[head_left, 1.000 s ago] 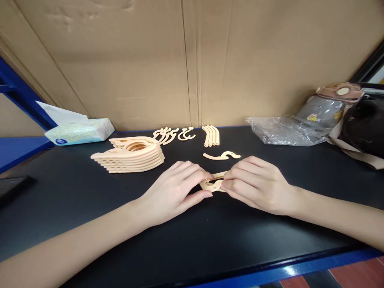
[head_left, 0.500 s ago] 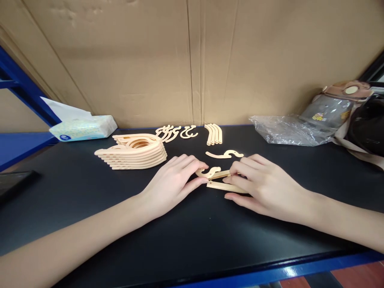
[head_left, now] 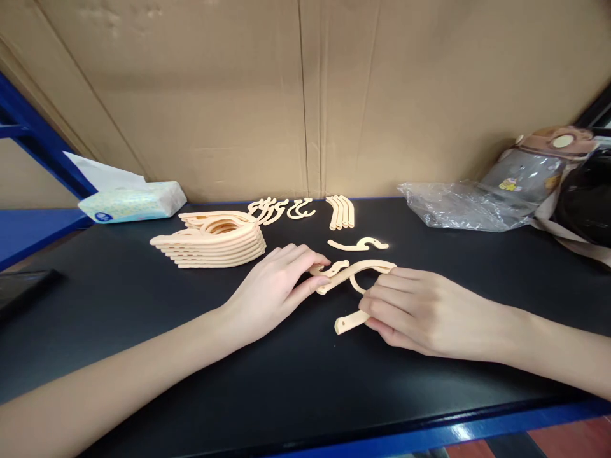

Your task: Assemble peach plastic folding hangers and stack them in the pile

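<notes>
Between my hands is a cream plastic folding hanger (head_left: 367,264) with a curved arm and a hook-shaped part. My left hand (head_left: 281,280) pinches its left end, thumb and fingers closed where the hook part meets the arm. My right hand (head_left: 420,312) is closed around another hanger arm (head_left: 351,322), whose holed end sticks out toward me; most of that arm is hidden by the fingers. Just beyond lies a loose curved hook piece (head_left: 358,245). To the left rises a stack of folded hangers (head_left: 214,245).
Several hook pieces (head_left: 270,211) and several short curved arms (head_left: 340,212) lie along the back. A tissue pack (head_left: 133,202) stands at the left rear. On the right are a clear plastic bag (head_left: 468,207), a bottle (head_left: 529,168) and a dark bag (head_left: 587,197). Cardboard (head_left: 214,95) walls the back.
My right hand has moved toward me and turned, swinging the nearer arm downward and apart. The curved arm now shows more fully. My left hand has stayed nearly in place.
</notes>
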Action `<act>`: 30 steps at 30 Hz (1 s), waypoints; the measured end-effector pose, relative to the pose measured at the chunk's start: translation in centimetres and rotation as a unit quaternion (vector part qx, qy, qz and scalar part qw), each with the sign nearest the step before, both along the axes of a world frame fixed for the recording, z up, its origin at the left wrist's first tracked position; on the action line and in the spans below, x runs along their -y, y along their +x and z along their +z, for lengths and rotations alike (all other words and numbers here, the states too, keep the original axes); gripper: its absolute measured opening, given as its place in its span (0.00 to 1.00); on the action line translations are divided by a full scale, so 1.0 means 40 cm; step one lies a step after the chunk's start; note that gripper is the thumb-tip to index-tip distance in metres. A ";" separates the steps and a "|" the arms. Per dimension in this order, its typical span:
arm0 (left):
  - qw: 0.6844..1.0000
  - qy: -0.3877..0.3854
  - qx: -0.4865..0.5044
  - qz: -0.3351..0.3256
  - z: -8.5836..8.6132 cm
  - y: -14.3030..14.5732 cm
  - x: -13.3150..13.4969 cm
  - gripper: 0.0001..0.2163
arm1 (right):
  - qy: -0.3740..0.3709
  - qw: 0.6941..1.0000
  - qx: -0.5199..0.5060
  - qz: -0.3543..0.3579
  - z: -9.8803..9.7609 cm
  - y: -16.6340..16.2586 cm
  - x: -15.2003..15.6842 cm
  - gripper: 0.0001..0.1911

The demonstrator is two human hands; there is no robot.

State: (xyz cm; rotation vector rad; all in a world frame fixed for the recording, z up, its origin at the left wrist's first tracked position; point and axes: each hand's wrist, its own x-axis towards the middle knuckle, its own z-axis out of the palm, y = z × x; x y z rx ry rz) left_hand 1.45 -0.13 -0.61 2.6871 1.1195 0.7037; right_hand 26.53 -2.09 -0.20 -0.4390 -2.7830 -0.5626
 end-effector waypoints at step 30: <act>0.995 -0.043 -0.088 -0.034 0.012 0.007 0.013 0.06 | -0.063 0.991 -0.064 -0.096 -0.019 0.006 -0.051 0.14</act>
